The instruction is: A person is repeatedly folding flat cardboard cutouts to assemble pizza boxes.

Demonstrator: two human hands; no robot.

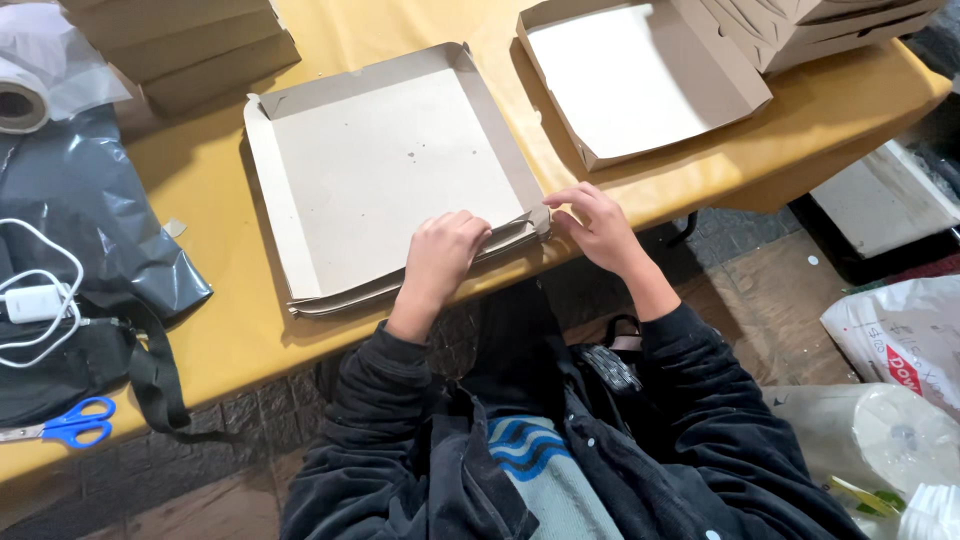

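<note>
A flat grey cardboard box blank [385,170] with partly raised side flaps lies on top of a thin pile of similar blanks on the yellow table [215,215]. My left hand [442,255] presses on the near edge of the blank, fingers curled over the near flap. My right hand [592,222] pinches the near right corner flap of the same blank. Both of my sleeves are dark.
A folded open box [640,75] sits at the far right beside a pile of finished boxes [820,25]. More flat boxes [190,45] are stacked at the far left. A grey plastic bag [80,210], a white cable and charger [35,300], blue scissors [70,422] and a tape roll [20,100] lie at the left.
</note>
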